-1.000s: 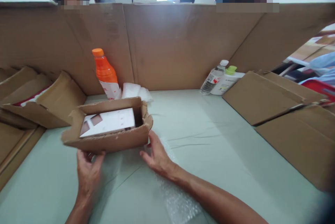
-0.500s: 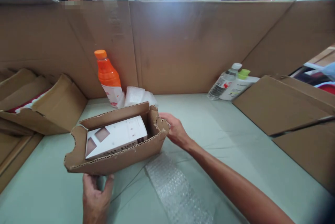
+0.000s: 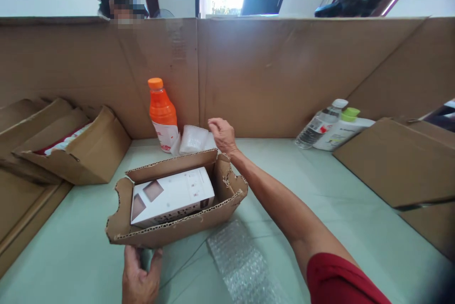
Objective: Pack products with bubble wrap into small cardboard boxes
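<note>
Pale green table walled by tall cardboard. Centre, near: open corrugated carton holding a white product box. Near right: bubble wrap strip. Far: orange bottle, white foam wad. Left hand grips carton's near edge. Right hand, fingers half-curled, has left the carton's right end and now touches the wad.

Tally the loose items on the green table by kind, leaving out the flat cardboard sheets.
Bottles: 3 (orange bottle, clear bottle, white bottle)
Open cardboard boxes: 2 (near box, side box)
White carton: 1
Bubble wrap sheet: 1
White wrapped bundle: 1
Total: 8
</note>
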`<state>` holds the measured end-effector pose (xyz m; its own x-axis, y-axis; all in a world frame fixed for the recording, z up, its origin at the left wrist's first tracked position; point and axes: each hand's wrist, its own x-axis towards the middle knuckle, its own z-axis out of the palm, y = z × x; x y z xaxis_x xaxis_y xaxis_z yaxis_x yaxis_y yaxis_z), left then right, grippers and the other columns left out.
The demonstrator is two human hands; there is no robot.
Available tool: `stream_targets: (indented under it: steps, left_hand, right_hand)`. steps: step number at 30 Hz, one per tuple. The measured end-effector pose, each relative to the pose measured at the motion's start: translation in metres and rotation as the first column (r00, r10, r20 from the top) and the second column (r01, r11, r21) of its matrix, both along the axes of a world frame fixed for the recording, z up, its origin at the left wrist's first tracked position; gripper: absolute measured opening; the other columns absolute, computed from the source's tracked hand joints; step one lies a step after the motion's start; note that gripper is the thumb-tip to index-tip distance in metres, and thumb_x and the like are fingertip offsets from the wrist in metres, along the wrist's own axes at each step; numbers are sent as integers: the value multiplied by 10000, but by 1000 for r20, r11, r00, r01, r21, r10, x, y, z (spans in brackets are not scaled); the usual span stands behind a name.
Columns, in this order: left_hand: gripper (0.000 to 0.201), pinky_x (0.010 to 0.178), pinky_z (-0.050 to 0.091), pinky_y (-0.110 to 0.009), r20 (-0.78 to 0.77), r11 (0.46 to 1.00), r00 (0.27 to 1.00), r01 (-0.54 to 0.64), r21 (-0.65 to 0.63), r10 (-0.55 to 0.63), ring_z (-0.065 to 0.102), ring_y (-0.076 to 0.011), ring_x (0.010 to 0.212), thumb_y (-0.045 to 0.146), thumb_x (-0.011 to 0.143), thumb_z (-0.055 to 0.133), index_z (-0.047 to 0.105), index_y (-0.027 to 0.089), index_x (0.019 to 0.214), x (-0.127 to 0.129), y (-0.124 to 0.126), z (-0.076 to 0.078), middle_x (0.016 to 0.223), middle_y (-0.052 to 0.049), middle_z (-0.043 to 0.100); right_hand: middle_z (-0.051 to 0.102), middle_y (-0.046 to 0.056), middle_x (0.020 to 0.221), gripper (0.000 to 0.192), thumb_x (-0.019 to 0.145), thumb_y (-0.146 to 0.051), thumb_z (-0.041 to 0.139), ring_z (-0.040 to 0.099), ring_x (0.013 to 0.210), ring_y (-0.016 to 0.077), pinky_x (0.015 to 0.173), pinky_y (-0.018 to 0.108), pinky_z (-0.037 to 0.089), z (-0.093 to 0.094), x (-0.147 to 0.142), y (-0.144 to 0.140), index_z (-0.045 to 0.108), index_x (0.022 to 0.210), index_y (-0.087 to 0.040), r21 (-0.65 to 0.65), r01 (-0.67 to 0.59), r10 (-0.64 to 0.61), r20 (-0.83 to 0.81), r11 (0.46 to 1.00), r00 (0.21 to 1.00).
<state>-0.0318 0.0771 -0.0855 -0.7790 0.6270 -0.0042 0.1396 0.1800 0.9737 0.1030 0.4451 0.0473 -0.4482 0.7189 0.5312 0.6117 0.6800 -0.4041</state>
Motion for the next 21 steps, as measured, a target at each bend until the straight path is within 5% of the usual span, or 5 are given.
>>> stream_targets:
  steps: [5, 11, 16, 21]
  left_hand:
    - [482, 1035, 444, -453, -61, 1000, 998, -5, 3, 5, 609, -286, 1114, 452, 733, 706, 546, 217, 1122, 5, 2, 4, 1125, -98, 634]
    - [501, 856, 513, -391, -62, 999, 998, -31, -13, 30, 638, -283, 1032, 469, 722, 690, 531, 219, 1125, 6, 5, 6, 1063, -94, 659]
    - [512, 1008, 452, -439, -30, 999, 999, -38, 2, 38, 621, -281, 1096, 447, 750, 675, 512, 212, 1175, 4, 5, -2, 1125, -113, 650]
    - [583, 1030, 449, -446, 10, 1000, 1000, -20, 10, 20, 600, -294, 1154, 412, 726, 713, 526, 206, 1238, 3, 3, -1, 1157, -120, 643]
  right_hand:
    - [676, 68, 1296, 387, 876, -70, 556, 564, 1193, 259, 1056, 421, 427, 7, 35, -8, 693, 1203, -223, 4, -81, 81, 51, 997, 995]
    - [690, 83, 1286, 408, 739, 28, 641, 563, 1177, 293, 956, 438, 456, 0, -4, -5, 776, 1008, -248, -84, -226, 234, 105, 971, 967]
    - [688, 81, 1253, 217, 839, -125, 622, 563, 1166, 277, 1007, 449, 426, 5, -24, 6, 758, 967, -235, -116, -173, 155, -148, 978, 977]
    - [695, 74, 1067, 386, 965, -392, 419, 627, 931, 195, 831, 337, 517, 25, 23, 1, 664, 1157, -164, -237, -78, -39, -454, 968, 890]
